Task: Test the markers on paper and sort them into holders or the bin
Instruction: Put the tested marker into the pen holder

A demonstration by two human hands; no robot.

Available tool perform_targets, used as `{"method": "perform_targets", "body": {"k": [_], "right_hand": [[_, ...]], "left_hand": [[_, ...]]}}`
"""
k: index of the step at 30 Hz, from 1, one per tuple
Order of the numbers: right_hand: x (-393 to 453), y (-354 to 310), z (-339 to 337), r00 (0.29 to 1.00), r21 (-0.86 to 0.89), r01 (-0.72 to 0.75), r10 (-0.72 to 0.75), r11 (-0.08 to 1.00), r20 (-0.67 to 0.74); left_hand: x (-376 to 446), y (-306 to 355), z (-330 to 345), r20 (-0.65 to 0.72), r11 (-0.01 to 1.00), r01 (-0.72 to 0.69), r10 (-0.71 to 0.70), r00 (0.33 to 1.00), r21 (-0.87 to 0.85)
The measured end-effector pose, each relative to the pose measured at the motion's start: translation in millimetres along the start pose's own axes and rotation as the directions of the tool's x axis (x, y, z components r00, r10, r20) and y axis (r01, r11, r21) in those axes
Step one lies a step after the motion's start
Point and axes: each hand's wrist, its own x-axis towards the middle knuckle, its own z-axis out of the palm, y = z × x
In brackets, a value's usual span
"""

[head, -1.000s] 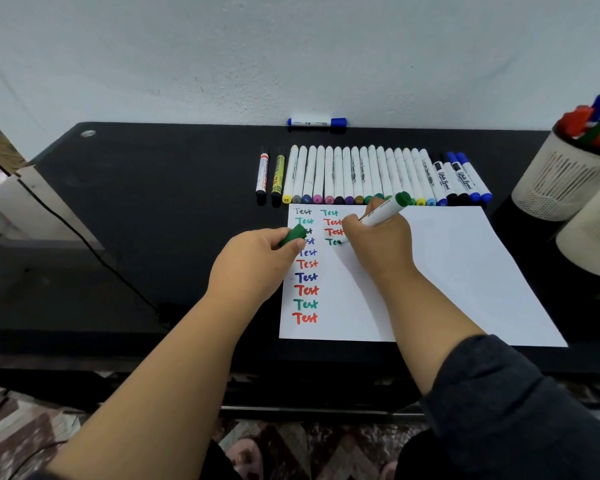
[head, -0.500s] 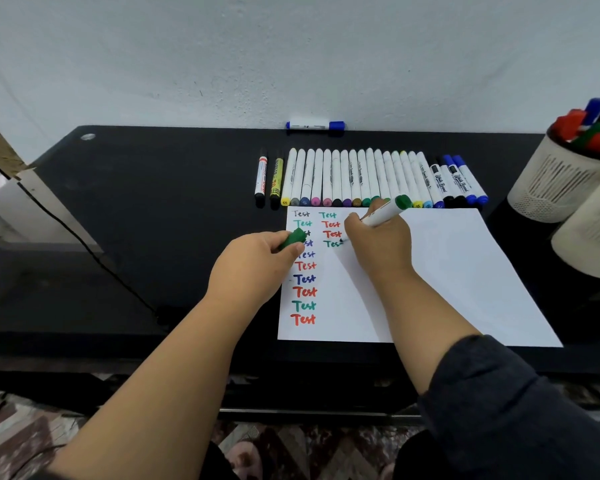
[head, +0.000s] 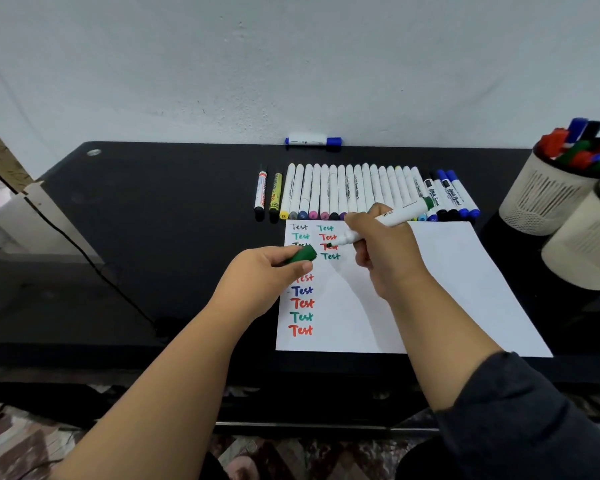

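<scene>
Fingers (head: 362, 252) of the right hand (head: 385, 251) are curled round a green marker (head: 388, 221), which is held tilted with its uncapped tip lifted just above the paper (head: 447, 271), over the second column of written words. The left hand (head: 264, 275) is seen with its fingers and thumb pinched on the green cap (head: 302, 255), held just left of the marker tip and above the first column. The white sheet is laid flat on the black worktop (head: 153, 209), and the word "Test" is written on it repeatedly in black, green, red and blue, the newest green word being found at the bottom of the short second column. A row of markers (head: 361, 188) is laid side by side on the worktop just beyond the far edge of the paper, with two thinner pens (head: 267, 195) at its left end. A single blue-capped marker (head: 314, 141) is lying apart against the wall. At the right edge, a pale slotted holder (head: 541, 199) is filled with red, green, blue and black markers standing upright, and a second pale holder (head: 586, 247) is placed just in front of it; its contents cannot be seen. A dark sleeve (head: 520, 417) is worn on the right arm.
</scene>
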Motion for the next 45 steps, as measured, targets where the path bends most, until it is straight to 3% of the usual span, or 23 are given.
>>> {"method": "perform_targets", "body": {"k": [9, 13, 21, 27, 37, 45], "right_hand": [[-17, 2, 8, 0.996, -0.119, -0.029, 0.039, 0.992, 0.085], [-23, -5, 7, 0.988, -0.082, -0.078, 0.088, 0.994, 0.127], [-25, -9, 9, 0.999, -0.170, -0.041, 0.044, 0.985, 0.013], [-22, -6, 16, 0.997, -0.096, -0.079, 0.077, 0.992, -0.026], [-15, -4, 26, 0.990, 0.005, -0.124, 0.124, 0.992, -0.061], [-18, -5, 24, 0.990, -0.070, -0.140, 0.138, 0.988, -0.034]], "left_hand": [[-6, 0, 4, 0.073, 0.995, -0.068, 0.073, 0.995, -0.067], [-9, 3, 1, 0.051, 0.994, -0.067, 0.072, 0.996, -0.087], [-9, 7, 1, 0.058, 0.991, -0.058, 0.065, 0.996, -0.119], [-9, 8, 2, 0.023, 0.984, -0.036, 0.041, 0.999, -0.177], [-7, 12, 11, -0.101, 0.990, -0.130, 0.136, 0.986, 0.059], [-8, 17, 9, -0.081, 0.992, -0.113, 0.117, 0.990, 0.052]]}}
